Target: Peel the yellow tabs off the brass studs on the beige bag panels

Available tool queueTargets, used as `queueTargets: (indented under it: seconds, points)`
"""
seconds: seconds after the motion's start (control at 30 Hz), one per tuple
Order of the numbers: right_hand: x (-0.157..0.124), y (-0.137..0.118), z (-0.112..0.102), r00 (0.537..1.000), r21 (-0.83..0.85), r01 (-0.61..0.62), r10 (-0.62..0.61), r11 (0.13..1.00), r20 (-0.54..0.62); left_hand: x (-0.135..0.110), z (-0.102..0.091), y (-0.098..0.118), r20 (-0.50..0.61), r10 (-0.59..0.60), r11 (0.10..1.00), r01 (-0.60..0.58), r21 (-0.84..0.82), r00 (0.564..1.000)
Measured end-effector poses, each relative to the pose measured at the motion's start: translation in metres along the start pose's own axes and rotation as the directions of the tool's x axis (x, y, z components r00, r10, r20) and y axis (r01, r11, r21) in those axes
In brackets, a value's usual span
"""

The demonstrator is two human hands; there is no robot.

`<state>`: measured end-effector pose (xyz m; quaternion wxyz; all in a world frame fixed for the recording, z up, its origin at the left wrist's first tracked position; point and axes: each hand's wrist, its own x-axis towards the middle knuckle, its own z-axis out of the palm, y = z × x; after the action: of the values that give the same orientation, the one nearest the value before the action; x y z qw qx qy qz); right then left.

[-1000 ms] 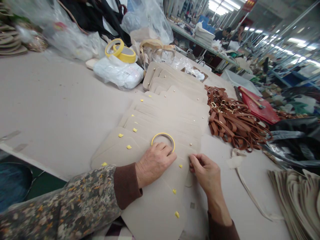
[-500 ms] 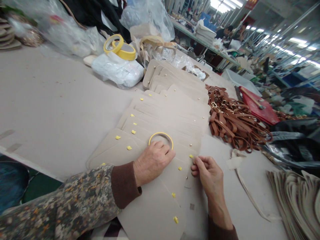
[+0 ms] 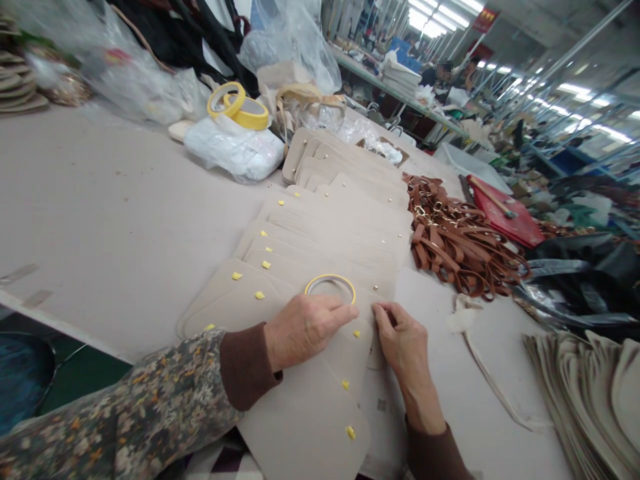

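Left hand (image 3: 307, 330), its floral sleeve (image 3: 165, 400) ending in a brown cuff, lies over the spread of beige panels (image 3: 303, 413), fingers curled round the near edge of the tape roll (image 3: 331, 276). That roll stands on its edge or tilts, just which I cannot tell, between the hand and the farther panels. Right hand (image 3: 403, 340) is at the panels' right edge, thumb and forefinger drawn close together; whether they grip the edge or a bit of tape, I cannot tell. Yellow tabs (image 3: 259, 295) dot the panels on both sides of the left hand.

Across the table (image 3: 100, 193) from the left sit a stack of beige pieces (image 3: 20, 93), clear bags (image 3: 140, 87) and a white packet (image 3: 235, 150) with two more rolls (image 3: 253, 117) on top. Farther right come a heap of brown straps (image 3: 453, 243), a thin strip (image 3: 487, 380), a red folder (image 3: 515, 217), a black bag (image 3: 580, 287) and folded beige sheets (image 3: 583, 400)

Off the table's near left corner is a blue seat (image 3: 25, 377); beyond, a long bench (image 3: 377, 80), a person (image 3: 429, 77) and ceiling lights (image 3: 425, 20)
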<state>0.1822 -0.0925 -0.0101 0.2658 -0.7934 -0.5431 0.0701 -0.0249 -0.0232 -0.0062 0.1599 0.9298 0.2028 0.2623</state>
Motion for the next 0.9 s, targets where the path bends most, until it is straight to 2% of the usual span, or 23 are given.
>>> queueTargets:
  seconds: [0.13,0.23,0.33,0.4,0.5,0.63,0.7,0.77,0.83,0.9]
  points:
    - [-0.018,-0.009,-0.012,0.997,0.161,0.026,-0.013,0.987,-0.078,-0.004,-0.004,0.006,-0.106,0.021,0.992,-0.034,-0.120,0.994]
    - [-0.032,-0.024,-0.019,0.969,0.257,0.246,-0.232,0.934,-0.085,-0.006,-0.007,0.010,-0.135,0.010,0.997,-0.021,-0.078,0.991]
    - [-0.038,-0.038,-0.020,0.886,0.235,0.462,-0.457,0.855,-0.080,-0.007,-0.007,0.013,-0.160,0.041,0.998,-0.049,-0.050,0.986]
    - [-0.038,-0.042,-0.018,0.842,0.214,0.538,-0.533,0.815,-0.084,-0.009,-0.007,0.015,-0.167,0.064,0.996,-0.072,-0.044,0.984]
    - [-0.040,-0.044,-0.016,0.800,0.174,0.599,-0.593,0.782,-0.092,-0.011,-0.007,0.018,-0.140,0.080,0.995,-0.087,-0.046,0.987]
    - [-0.046,-0.044,-0.013,0.776,0.047,0.621,-0.605,0.783,-0.177,-0.013,-0.010,0.023,-0.023,0.033,0.996,-0.034,-0.087,0.999]
    - [-0.050,-0.045,-0.012,0.785,0.019,0.597,-0.579,0.802,-0.219,-0.012,-0.013,0.025,0.022,0.010,0.997,-0.008,-0.079,1.000]
    - [-0.054,-0.048,-0.012,0.843,0.065,0.511,-0.485,0.857,-0.231,-0.010,-0.014,0.027,0.038,0.008,0.999,-0.006,-0.048,0.999]
    - [-0.058,-0.051,-0.012,0.937,0.215,0.331,-0.294,0.919,-0.186,-0.008,-0.015,0.028,0.023,0.025,1.000,-0.025,-0.006,0.999]
    - [-0.060,-0.053,-0.012,0.996,0.432,0.088,-0.065,0.898,-0.067,-0.006,-0.014,0.029,-0.018,0.064,0.998,-0.063,0.025,0.998]
